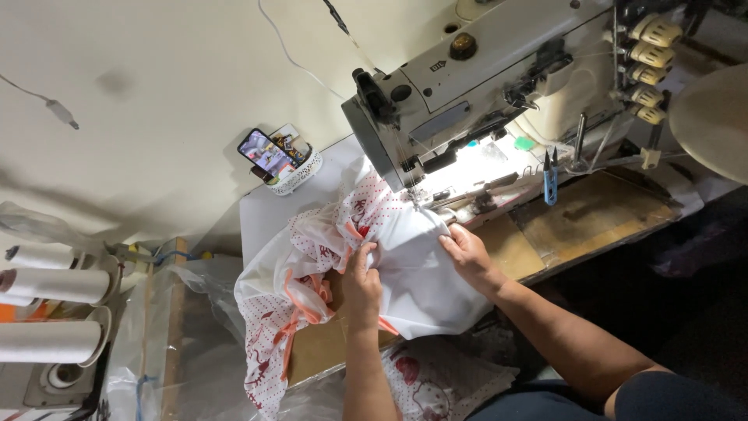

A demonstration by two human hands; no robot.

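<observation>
Standing at the far left, three white thread cones (54, 312) sit on a rack, with clear plastic sheeting (195, 327) draped beside them. Further right, a phone (265, 153) leans in a small white basket (294, 173) on the pale table (257, 214). A bunched white garment (405, 273) with red print and orange trim lies across the table edge, spilling down toward the person's lap. On it, the left hand (361, 282) has its fingers curled, pinching a fold of the cloth near the orange edging. Just right of it, the right hand (467, 253) presses flat-ish on the fabric, fingers bent and gripping its edge close to the needle area, though glare from the lamp makes the exact grip hard to read. Above stands a grey sewing machine (483, 70), and blue thread snips (550, 181) rest on the wooden bench (600, 214).
</observation>
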